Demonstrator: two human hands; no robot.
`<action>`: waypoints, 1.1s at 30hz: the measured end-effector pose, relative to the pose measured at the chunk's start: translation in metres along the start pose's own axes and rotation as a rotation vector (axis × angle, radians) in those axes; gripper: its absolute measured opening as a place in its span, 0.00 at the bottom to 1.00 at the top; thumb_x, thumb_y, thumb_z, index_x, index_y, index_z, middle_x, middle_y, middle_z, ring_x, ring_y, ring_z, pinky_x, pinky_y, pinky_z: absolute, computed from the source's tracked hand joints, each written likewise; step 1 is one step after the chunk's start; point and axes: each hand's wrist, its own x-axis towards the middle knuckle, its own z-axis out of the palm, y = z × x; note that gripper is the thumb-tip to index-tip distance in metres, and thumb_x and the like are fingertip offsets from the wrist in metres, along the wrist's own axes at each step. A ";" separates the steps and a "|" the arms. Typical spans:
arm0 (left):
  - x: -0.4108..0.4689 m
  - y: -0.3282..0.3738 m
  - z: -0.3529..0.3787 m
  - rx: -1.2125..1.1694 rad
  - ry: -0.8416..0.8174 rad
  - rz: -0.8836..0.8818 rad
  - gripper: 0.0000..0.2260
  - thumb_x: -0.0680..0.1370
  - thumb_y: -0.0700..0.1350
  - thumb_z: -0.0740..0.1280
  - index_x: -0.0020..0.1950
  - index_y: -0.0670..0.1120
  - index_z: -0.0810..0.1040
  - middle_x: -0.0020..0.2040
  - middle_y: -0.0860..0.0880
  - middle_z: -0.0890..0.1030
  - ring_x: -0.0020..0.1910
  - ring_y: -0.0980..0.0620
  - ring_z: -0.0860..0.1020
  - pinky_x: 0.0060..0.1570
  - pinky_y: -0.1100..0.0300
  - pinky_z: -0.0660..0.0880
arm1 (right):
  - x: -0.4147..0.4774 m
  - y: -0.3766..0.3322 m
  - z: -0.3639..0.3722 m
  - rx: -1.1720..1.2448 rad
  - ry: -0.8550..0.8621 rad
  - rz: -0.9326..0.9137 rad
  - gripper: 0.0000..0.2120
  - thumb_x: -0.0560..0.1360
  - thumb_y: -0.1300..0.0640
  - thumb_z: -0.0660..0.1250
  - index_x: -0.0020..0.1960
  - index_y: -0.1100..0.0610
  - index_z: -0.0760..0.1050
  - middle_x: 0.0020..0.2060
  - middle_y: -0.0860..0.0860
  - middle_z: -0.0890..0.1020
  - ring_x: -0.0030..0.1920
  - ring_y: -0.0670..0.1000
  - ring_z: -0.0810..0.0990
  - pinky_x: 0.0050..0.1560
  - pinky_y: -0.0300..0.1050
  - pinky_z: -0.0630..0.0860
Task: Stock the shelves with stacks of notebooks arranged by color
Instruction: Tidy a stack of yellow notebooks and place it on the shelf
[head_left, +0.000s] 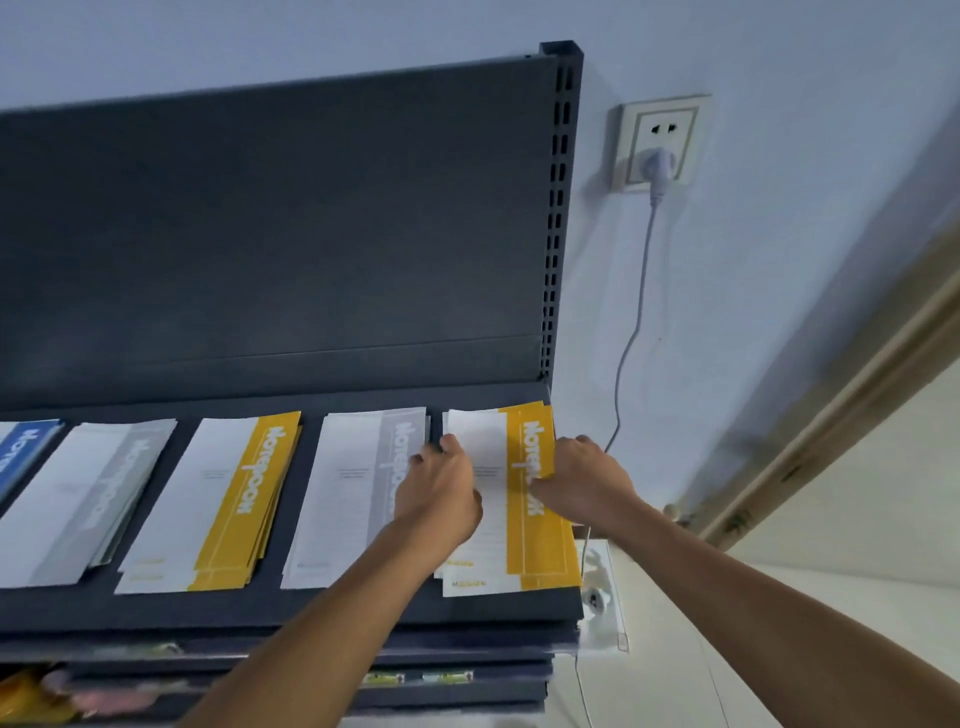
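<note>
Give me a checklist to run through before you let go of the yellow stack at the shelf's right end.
1. The left hand holds the rightmost yellow stack at its left edge: ok.
2. The right hand holds its right edge: ok.
3. Notebooks squared up: not ok, lower ones stick out at the front.
4. Apart from the neighbouring gray stack: ok.
5. Stack fully on the shelf at its right end: cannot tell.
</note>
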 end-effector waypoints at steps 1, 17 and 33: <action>0.001 0.001 0.001 0.020 0.007 -0.005 0.23 0.79 0.42 0.66 0.72 0.39 0.62 0.65 0.40 0.72 0.63 0.41 0.73 0.54 0.51 0.77 | 0.000 0.000 0.000 -0.016 0.001 -0.012 0.12 0.73 0.48 0.66 0.52 0.53 0.75 0.50 0.50 0.75 0.47 0.54 0.79 0.48 0.51 0.80; 0.007 -0.050 -0.043 0.027 0.241 -0.064 0.18 0.80 0.53 0.63 0.68 0.47 0.71 0.61 0.47 0.78 0.58 0.45 0.78 0.49 0.51 0.78 | 0.018 -0.062 -0.026 -0.112 0.163 -0.355 0.08 0.77 0.51 0.64 0.51 0.55 0.71 0.51 0.52 0.73 0.44 0.54 0.74 0.39 0.47 0.71; -0.093 -0.307 -0.105 -0.088 0.332 -0.458 0.19 0.81 0.55 0.60 0.68 0.49 0.67 0.54 0.49 0.80 0.48 0.45 0.79 0.48 0.47 0.79 | -0.033 -0.324 0.075 -0.206 -0.045 -0.903 0.14 0.80 0.50 0.60 0.61 0.54 0.73 0.60 0.51 0.74 0.57 0.57 0.77 0.51 0.53 0.76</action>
